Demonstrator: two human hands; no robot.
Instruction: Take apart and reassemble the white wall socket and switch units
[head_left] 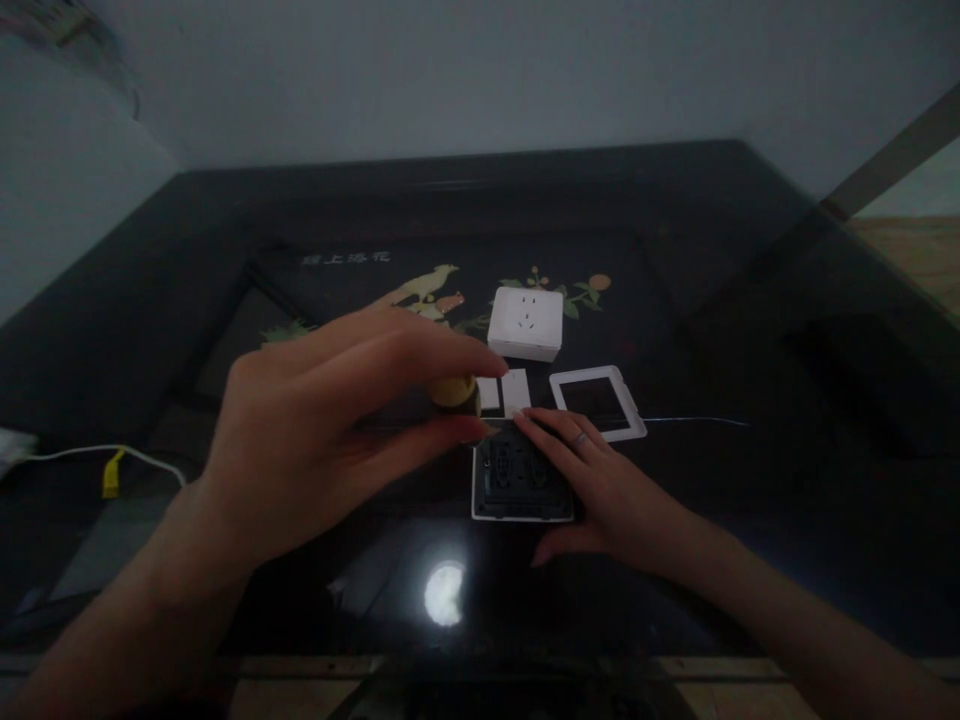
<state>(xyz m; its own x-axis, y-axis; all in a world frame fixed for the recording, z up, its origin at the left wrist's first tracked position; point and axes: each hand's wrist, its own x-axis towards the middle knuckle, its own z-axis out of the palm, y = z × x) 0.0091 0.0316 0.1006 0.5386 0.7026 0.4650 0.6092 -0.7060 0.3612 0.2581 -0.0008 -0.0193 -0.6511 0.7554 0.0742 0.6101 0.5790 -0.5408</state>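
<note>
My left hand [330, 420] is raised over the dark table [750, 520], its fingers closed round a tool with a yellow handle end [454, 393], probably a screwdriver. The tool's tip is hidden behind the fingers. Just below and to the right lies an opened switch module [514, 480], a dark insert in a white frame. My right hand [592, 480] lies flat on the module's right side, fingers stretched out, a ring on one finger.
A white wall socket [526, 322] stands behind the module. Two small white rocker covers [504, 392] and an empty white faceplate frame [598, 402] lie beside it. A white cable with a yellow clip [112, 472] runs at the left. A lamp reflection [444, 593] shines near the front edge.
</note>
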